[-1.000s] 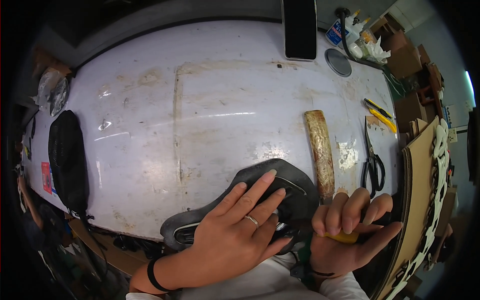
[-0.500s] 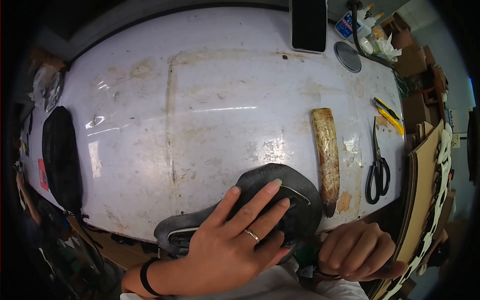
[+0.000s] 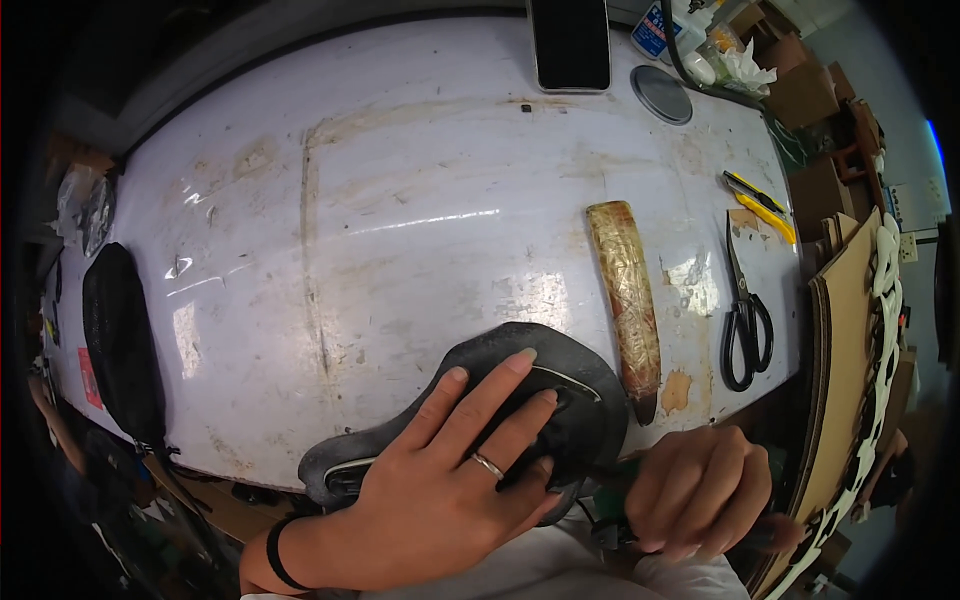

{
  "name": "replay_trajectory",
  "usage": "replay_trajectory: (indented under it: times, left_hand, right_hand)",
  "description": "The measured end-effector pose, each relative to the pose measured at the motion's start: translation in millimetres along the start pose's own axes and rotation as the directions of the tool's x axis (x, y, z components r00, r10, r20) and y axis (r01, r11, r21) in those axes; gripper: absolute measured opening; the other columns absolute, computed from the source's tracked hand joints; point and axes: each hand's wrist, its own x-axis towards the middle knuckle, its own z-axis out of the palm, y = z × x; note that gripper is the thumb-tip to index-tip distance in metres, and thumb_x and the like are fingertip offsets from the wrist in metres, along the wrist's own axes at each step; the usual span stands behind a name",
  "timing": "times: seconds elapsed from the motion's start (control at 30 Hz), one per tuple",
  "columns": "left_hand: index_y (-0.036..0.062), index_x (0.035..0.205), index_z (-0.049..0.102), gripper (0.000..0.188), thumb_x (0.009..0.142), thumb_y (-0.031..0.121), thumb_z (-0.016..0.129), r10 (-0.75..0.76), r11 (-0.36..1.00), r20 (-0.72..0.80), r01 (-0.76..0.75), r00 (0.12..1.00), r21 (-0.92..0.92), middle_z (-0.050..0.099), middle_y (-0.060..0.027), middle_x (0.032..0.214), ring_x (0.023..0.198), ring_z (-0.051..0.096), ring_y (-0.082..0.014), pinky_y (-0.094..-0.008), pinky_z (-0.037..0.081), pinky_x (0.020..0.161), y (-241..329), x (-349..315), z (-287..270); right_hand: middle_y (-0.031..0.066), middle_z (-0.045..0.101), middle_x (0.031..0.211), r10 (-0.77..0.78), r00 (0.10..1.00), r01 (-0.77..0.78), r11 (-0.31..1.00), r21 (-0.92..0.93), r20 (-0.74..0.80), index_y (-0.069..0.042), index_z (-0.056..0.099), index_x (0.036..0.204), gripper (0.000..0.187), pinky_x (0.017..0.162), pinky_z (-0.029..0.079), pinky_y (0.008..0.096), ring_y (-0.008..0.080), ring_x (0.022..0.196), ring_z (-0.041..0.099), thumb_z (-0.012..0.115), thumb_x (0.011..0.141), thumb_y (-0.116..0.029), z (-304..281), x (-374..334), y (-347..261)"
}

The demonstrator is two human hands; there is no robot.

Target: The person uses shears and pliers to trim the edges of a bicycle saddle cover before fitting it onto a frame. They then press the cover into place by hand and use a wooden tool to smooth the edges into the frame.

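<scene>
At the table's near edge lies a black, rounded piece shaped like a shoe sole (image 3: 590, 350), with a thin pale line running inside its rim. My left hand (image 3: 440, 460) rests across it, fingers spread and pressing flat; a ring and a dark wristband are on it. To the right, just off the table edge, my right hand (image 3: 700, 490) is curled tight beside the black piece. What its fingers hold is hidden, and a dark, blurred shape shows by its lower right. A long tapered bar wrapped in shiny brown tape (image 3: 627, 300) lies just beyond the black piece.
Black-handled scissors (image 3: 745, 330) and a yellow cutter (image 3: 765, 215) lie at the right. A phone (image 3: 571, 45), a round grey lid (image 3: 661, 95) and a glue bottle (image 3: 655, 30) are at the back. A black pouch (image 3: 122, 345) sits left; cardboard sheets (image 3: 840, 310) stand right.
The table and its things have shifted a little left and up in view. The left hand stays on the black piece; the right hand has turned slightly and remains curled.
</scene>
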Motion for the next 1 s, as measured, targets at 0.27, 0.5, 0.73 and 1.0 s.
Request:
replay_trajectory:
  times: [0.27,0.5,0.73,1.0]
  left_hand:
    - [0.0222,0.091,0.083,0.021,0.074,0.034,0.089,-0.005,1.0,0.016,0.004,1.0,0.02,0.063,-0.0089,0.144,0.144,0.052,-0.041,-0.0568,0.046,0.113,1,1,-2]
    - [0.0235,0.089,0.084,0.018,0.076,0.035,0.088,0.001,1.0,0.002,-0.001,1.0,-0.002,0.065,-0.009,0.141,0.143,0.053,-0.0415,-0.0578,0.047,0.113,0,4,1]
    - [0.0251,0.093,0.085,0.02,0.078,0.038,0.087,-0.053,0.998,0.022,0.052,0.998,0.02,0.065,-0.0069,0.144,0.144,0.053,-0.0403,-0.0577,0.044,0.115,1,-2,-2]
    - [0.0237,0.104,0.084,0.028,0.082,0.041,0.084,-0.055,0.998,0.061,0.054,0.997,0.009,0.061,-0.0058,0.151,0.149,0.048,-0.037,-0.0583,0.034,0.122,3,-2,-3]
  right_hand:
    - [0.0237,0.072,0.079,-0.031,0.999,0.034,0.996,0.082,-0.034,0.004,0.067,0.087,0.066,0.045,0.054,0.0421,0.0303,0.054,0.065,0.051,0.109,-0.056,-11,4,4]
    - [0.027,0.071,0.083,0.033,0.999,-0.032,0.999,0.035,-0.038,0.006,0.069,0.095,0.068,0.048,0.054,0.0472,0.0342,0.059,0.066,0.047,0.11,-0.057,-7,7,-4]
    - [0.0289,0.068,0.074,0.009,0.994,-0.023,0.992,0.122,0.113,0.012,0.066,0.085,0.065,0.044,0.051,0.0468,0.0343,0.053,0.061,0.052,0.112,-0.045,-11,20,1]
    - [0.0154,0.066,0.063,-0.098,0.993,0.108,0.978,-0.177,0.068,0.003,0.068,0.069,0.066,0.042,0.05,0.0349,0.0251,0.044,0.058,0.063,0.105,-0.052,18,18,6]
